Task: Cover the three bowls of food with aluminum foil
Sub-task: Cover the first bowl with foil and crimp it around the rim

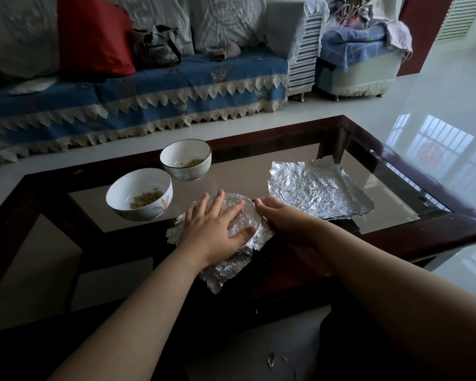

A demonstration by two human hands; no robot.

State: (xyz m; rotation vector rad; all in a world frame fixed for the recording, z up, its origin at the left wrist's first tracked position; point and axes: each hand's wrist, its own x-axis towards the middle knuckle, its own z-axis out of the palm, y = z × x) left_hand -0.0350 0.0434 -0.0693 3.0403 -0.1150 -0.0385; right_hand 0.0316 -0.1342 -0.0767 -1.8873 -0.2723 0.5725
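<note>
Just beyond the left hand stand two open bowls, the nearer bowl close off its fingertips and the farther bowl behind that, touching or nearly so; between the bowls and the loose foil sheet off the right hand runs a bare lane of glass table; the sheet's curled edges rise slightly; the near wooden frame looks clear, though dim.

Glass-top coffee table w/ dark wood frame stood on glossy white tile floor; window reflection showed in tiles. Behind: sofa w/ blue lace-edged cover, red cushion, dark bag. Armchair at right. Light was dim.
</note>
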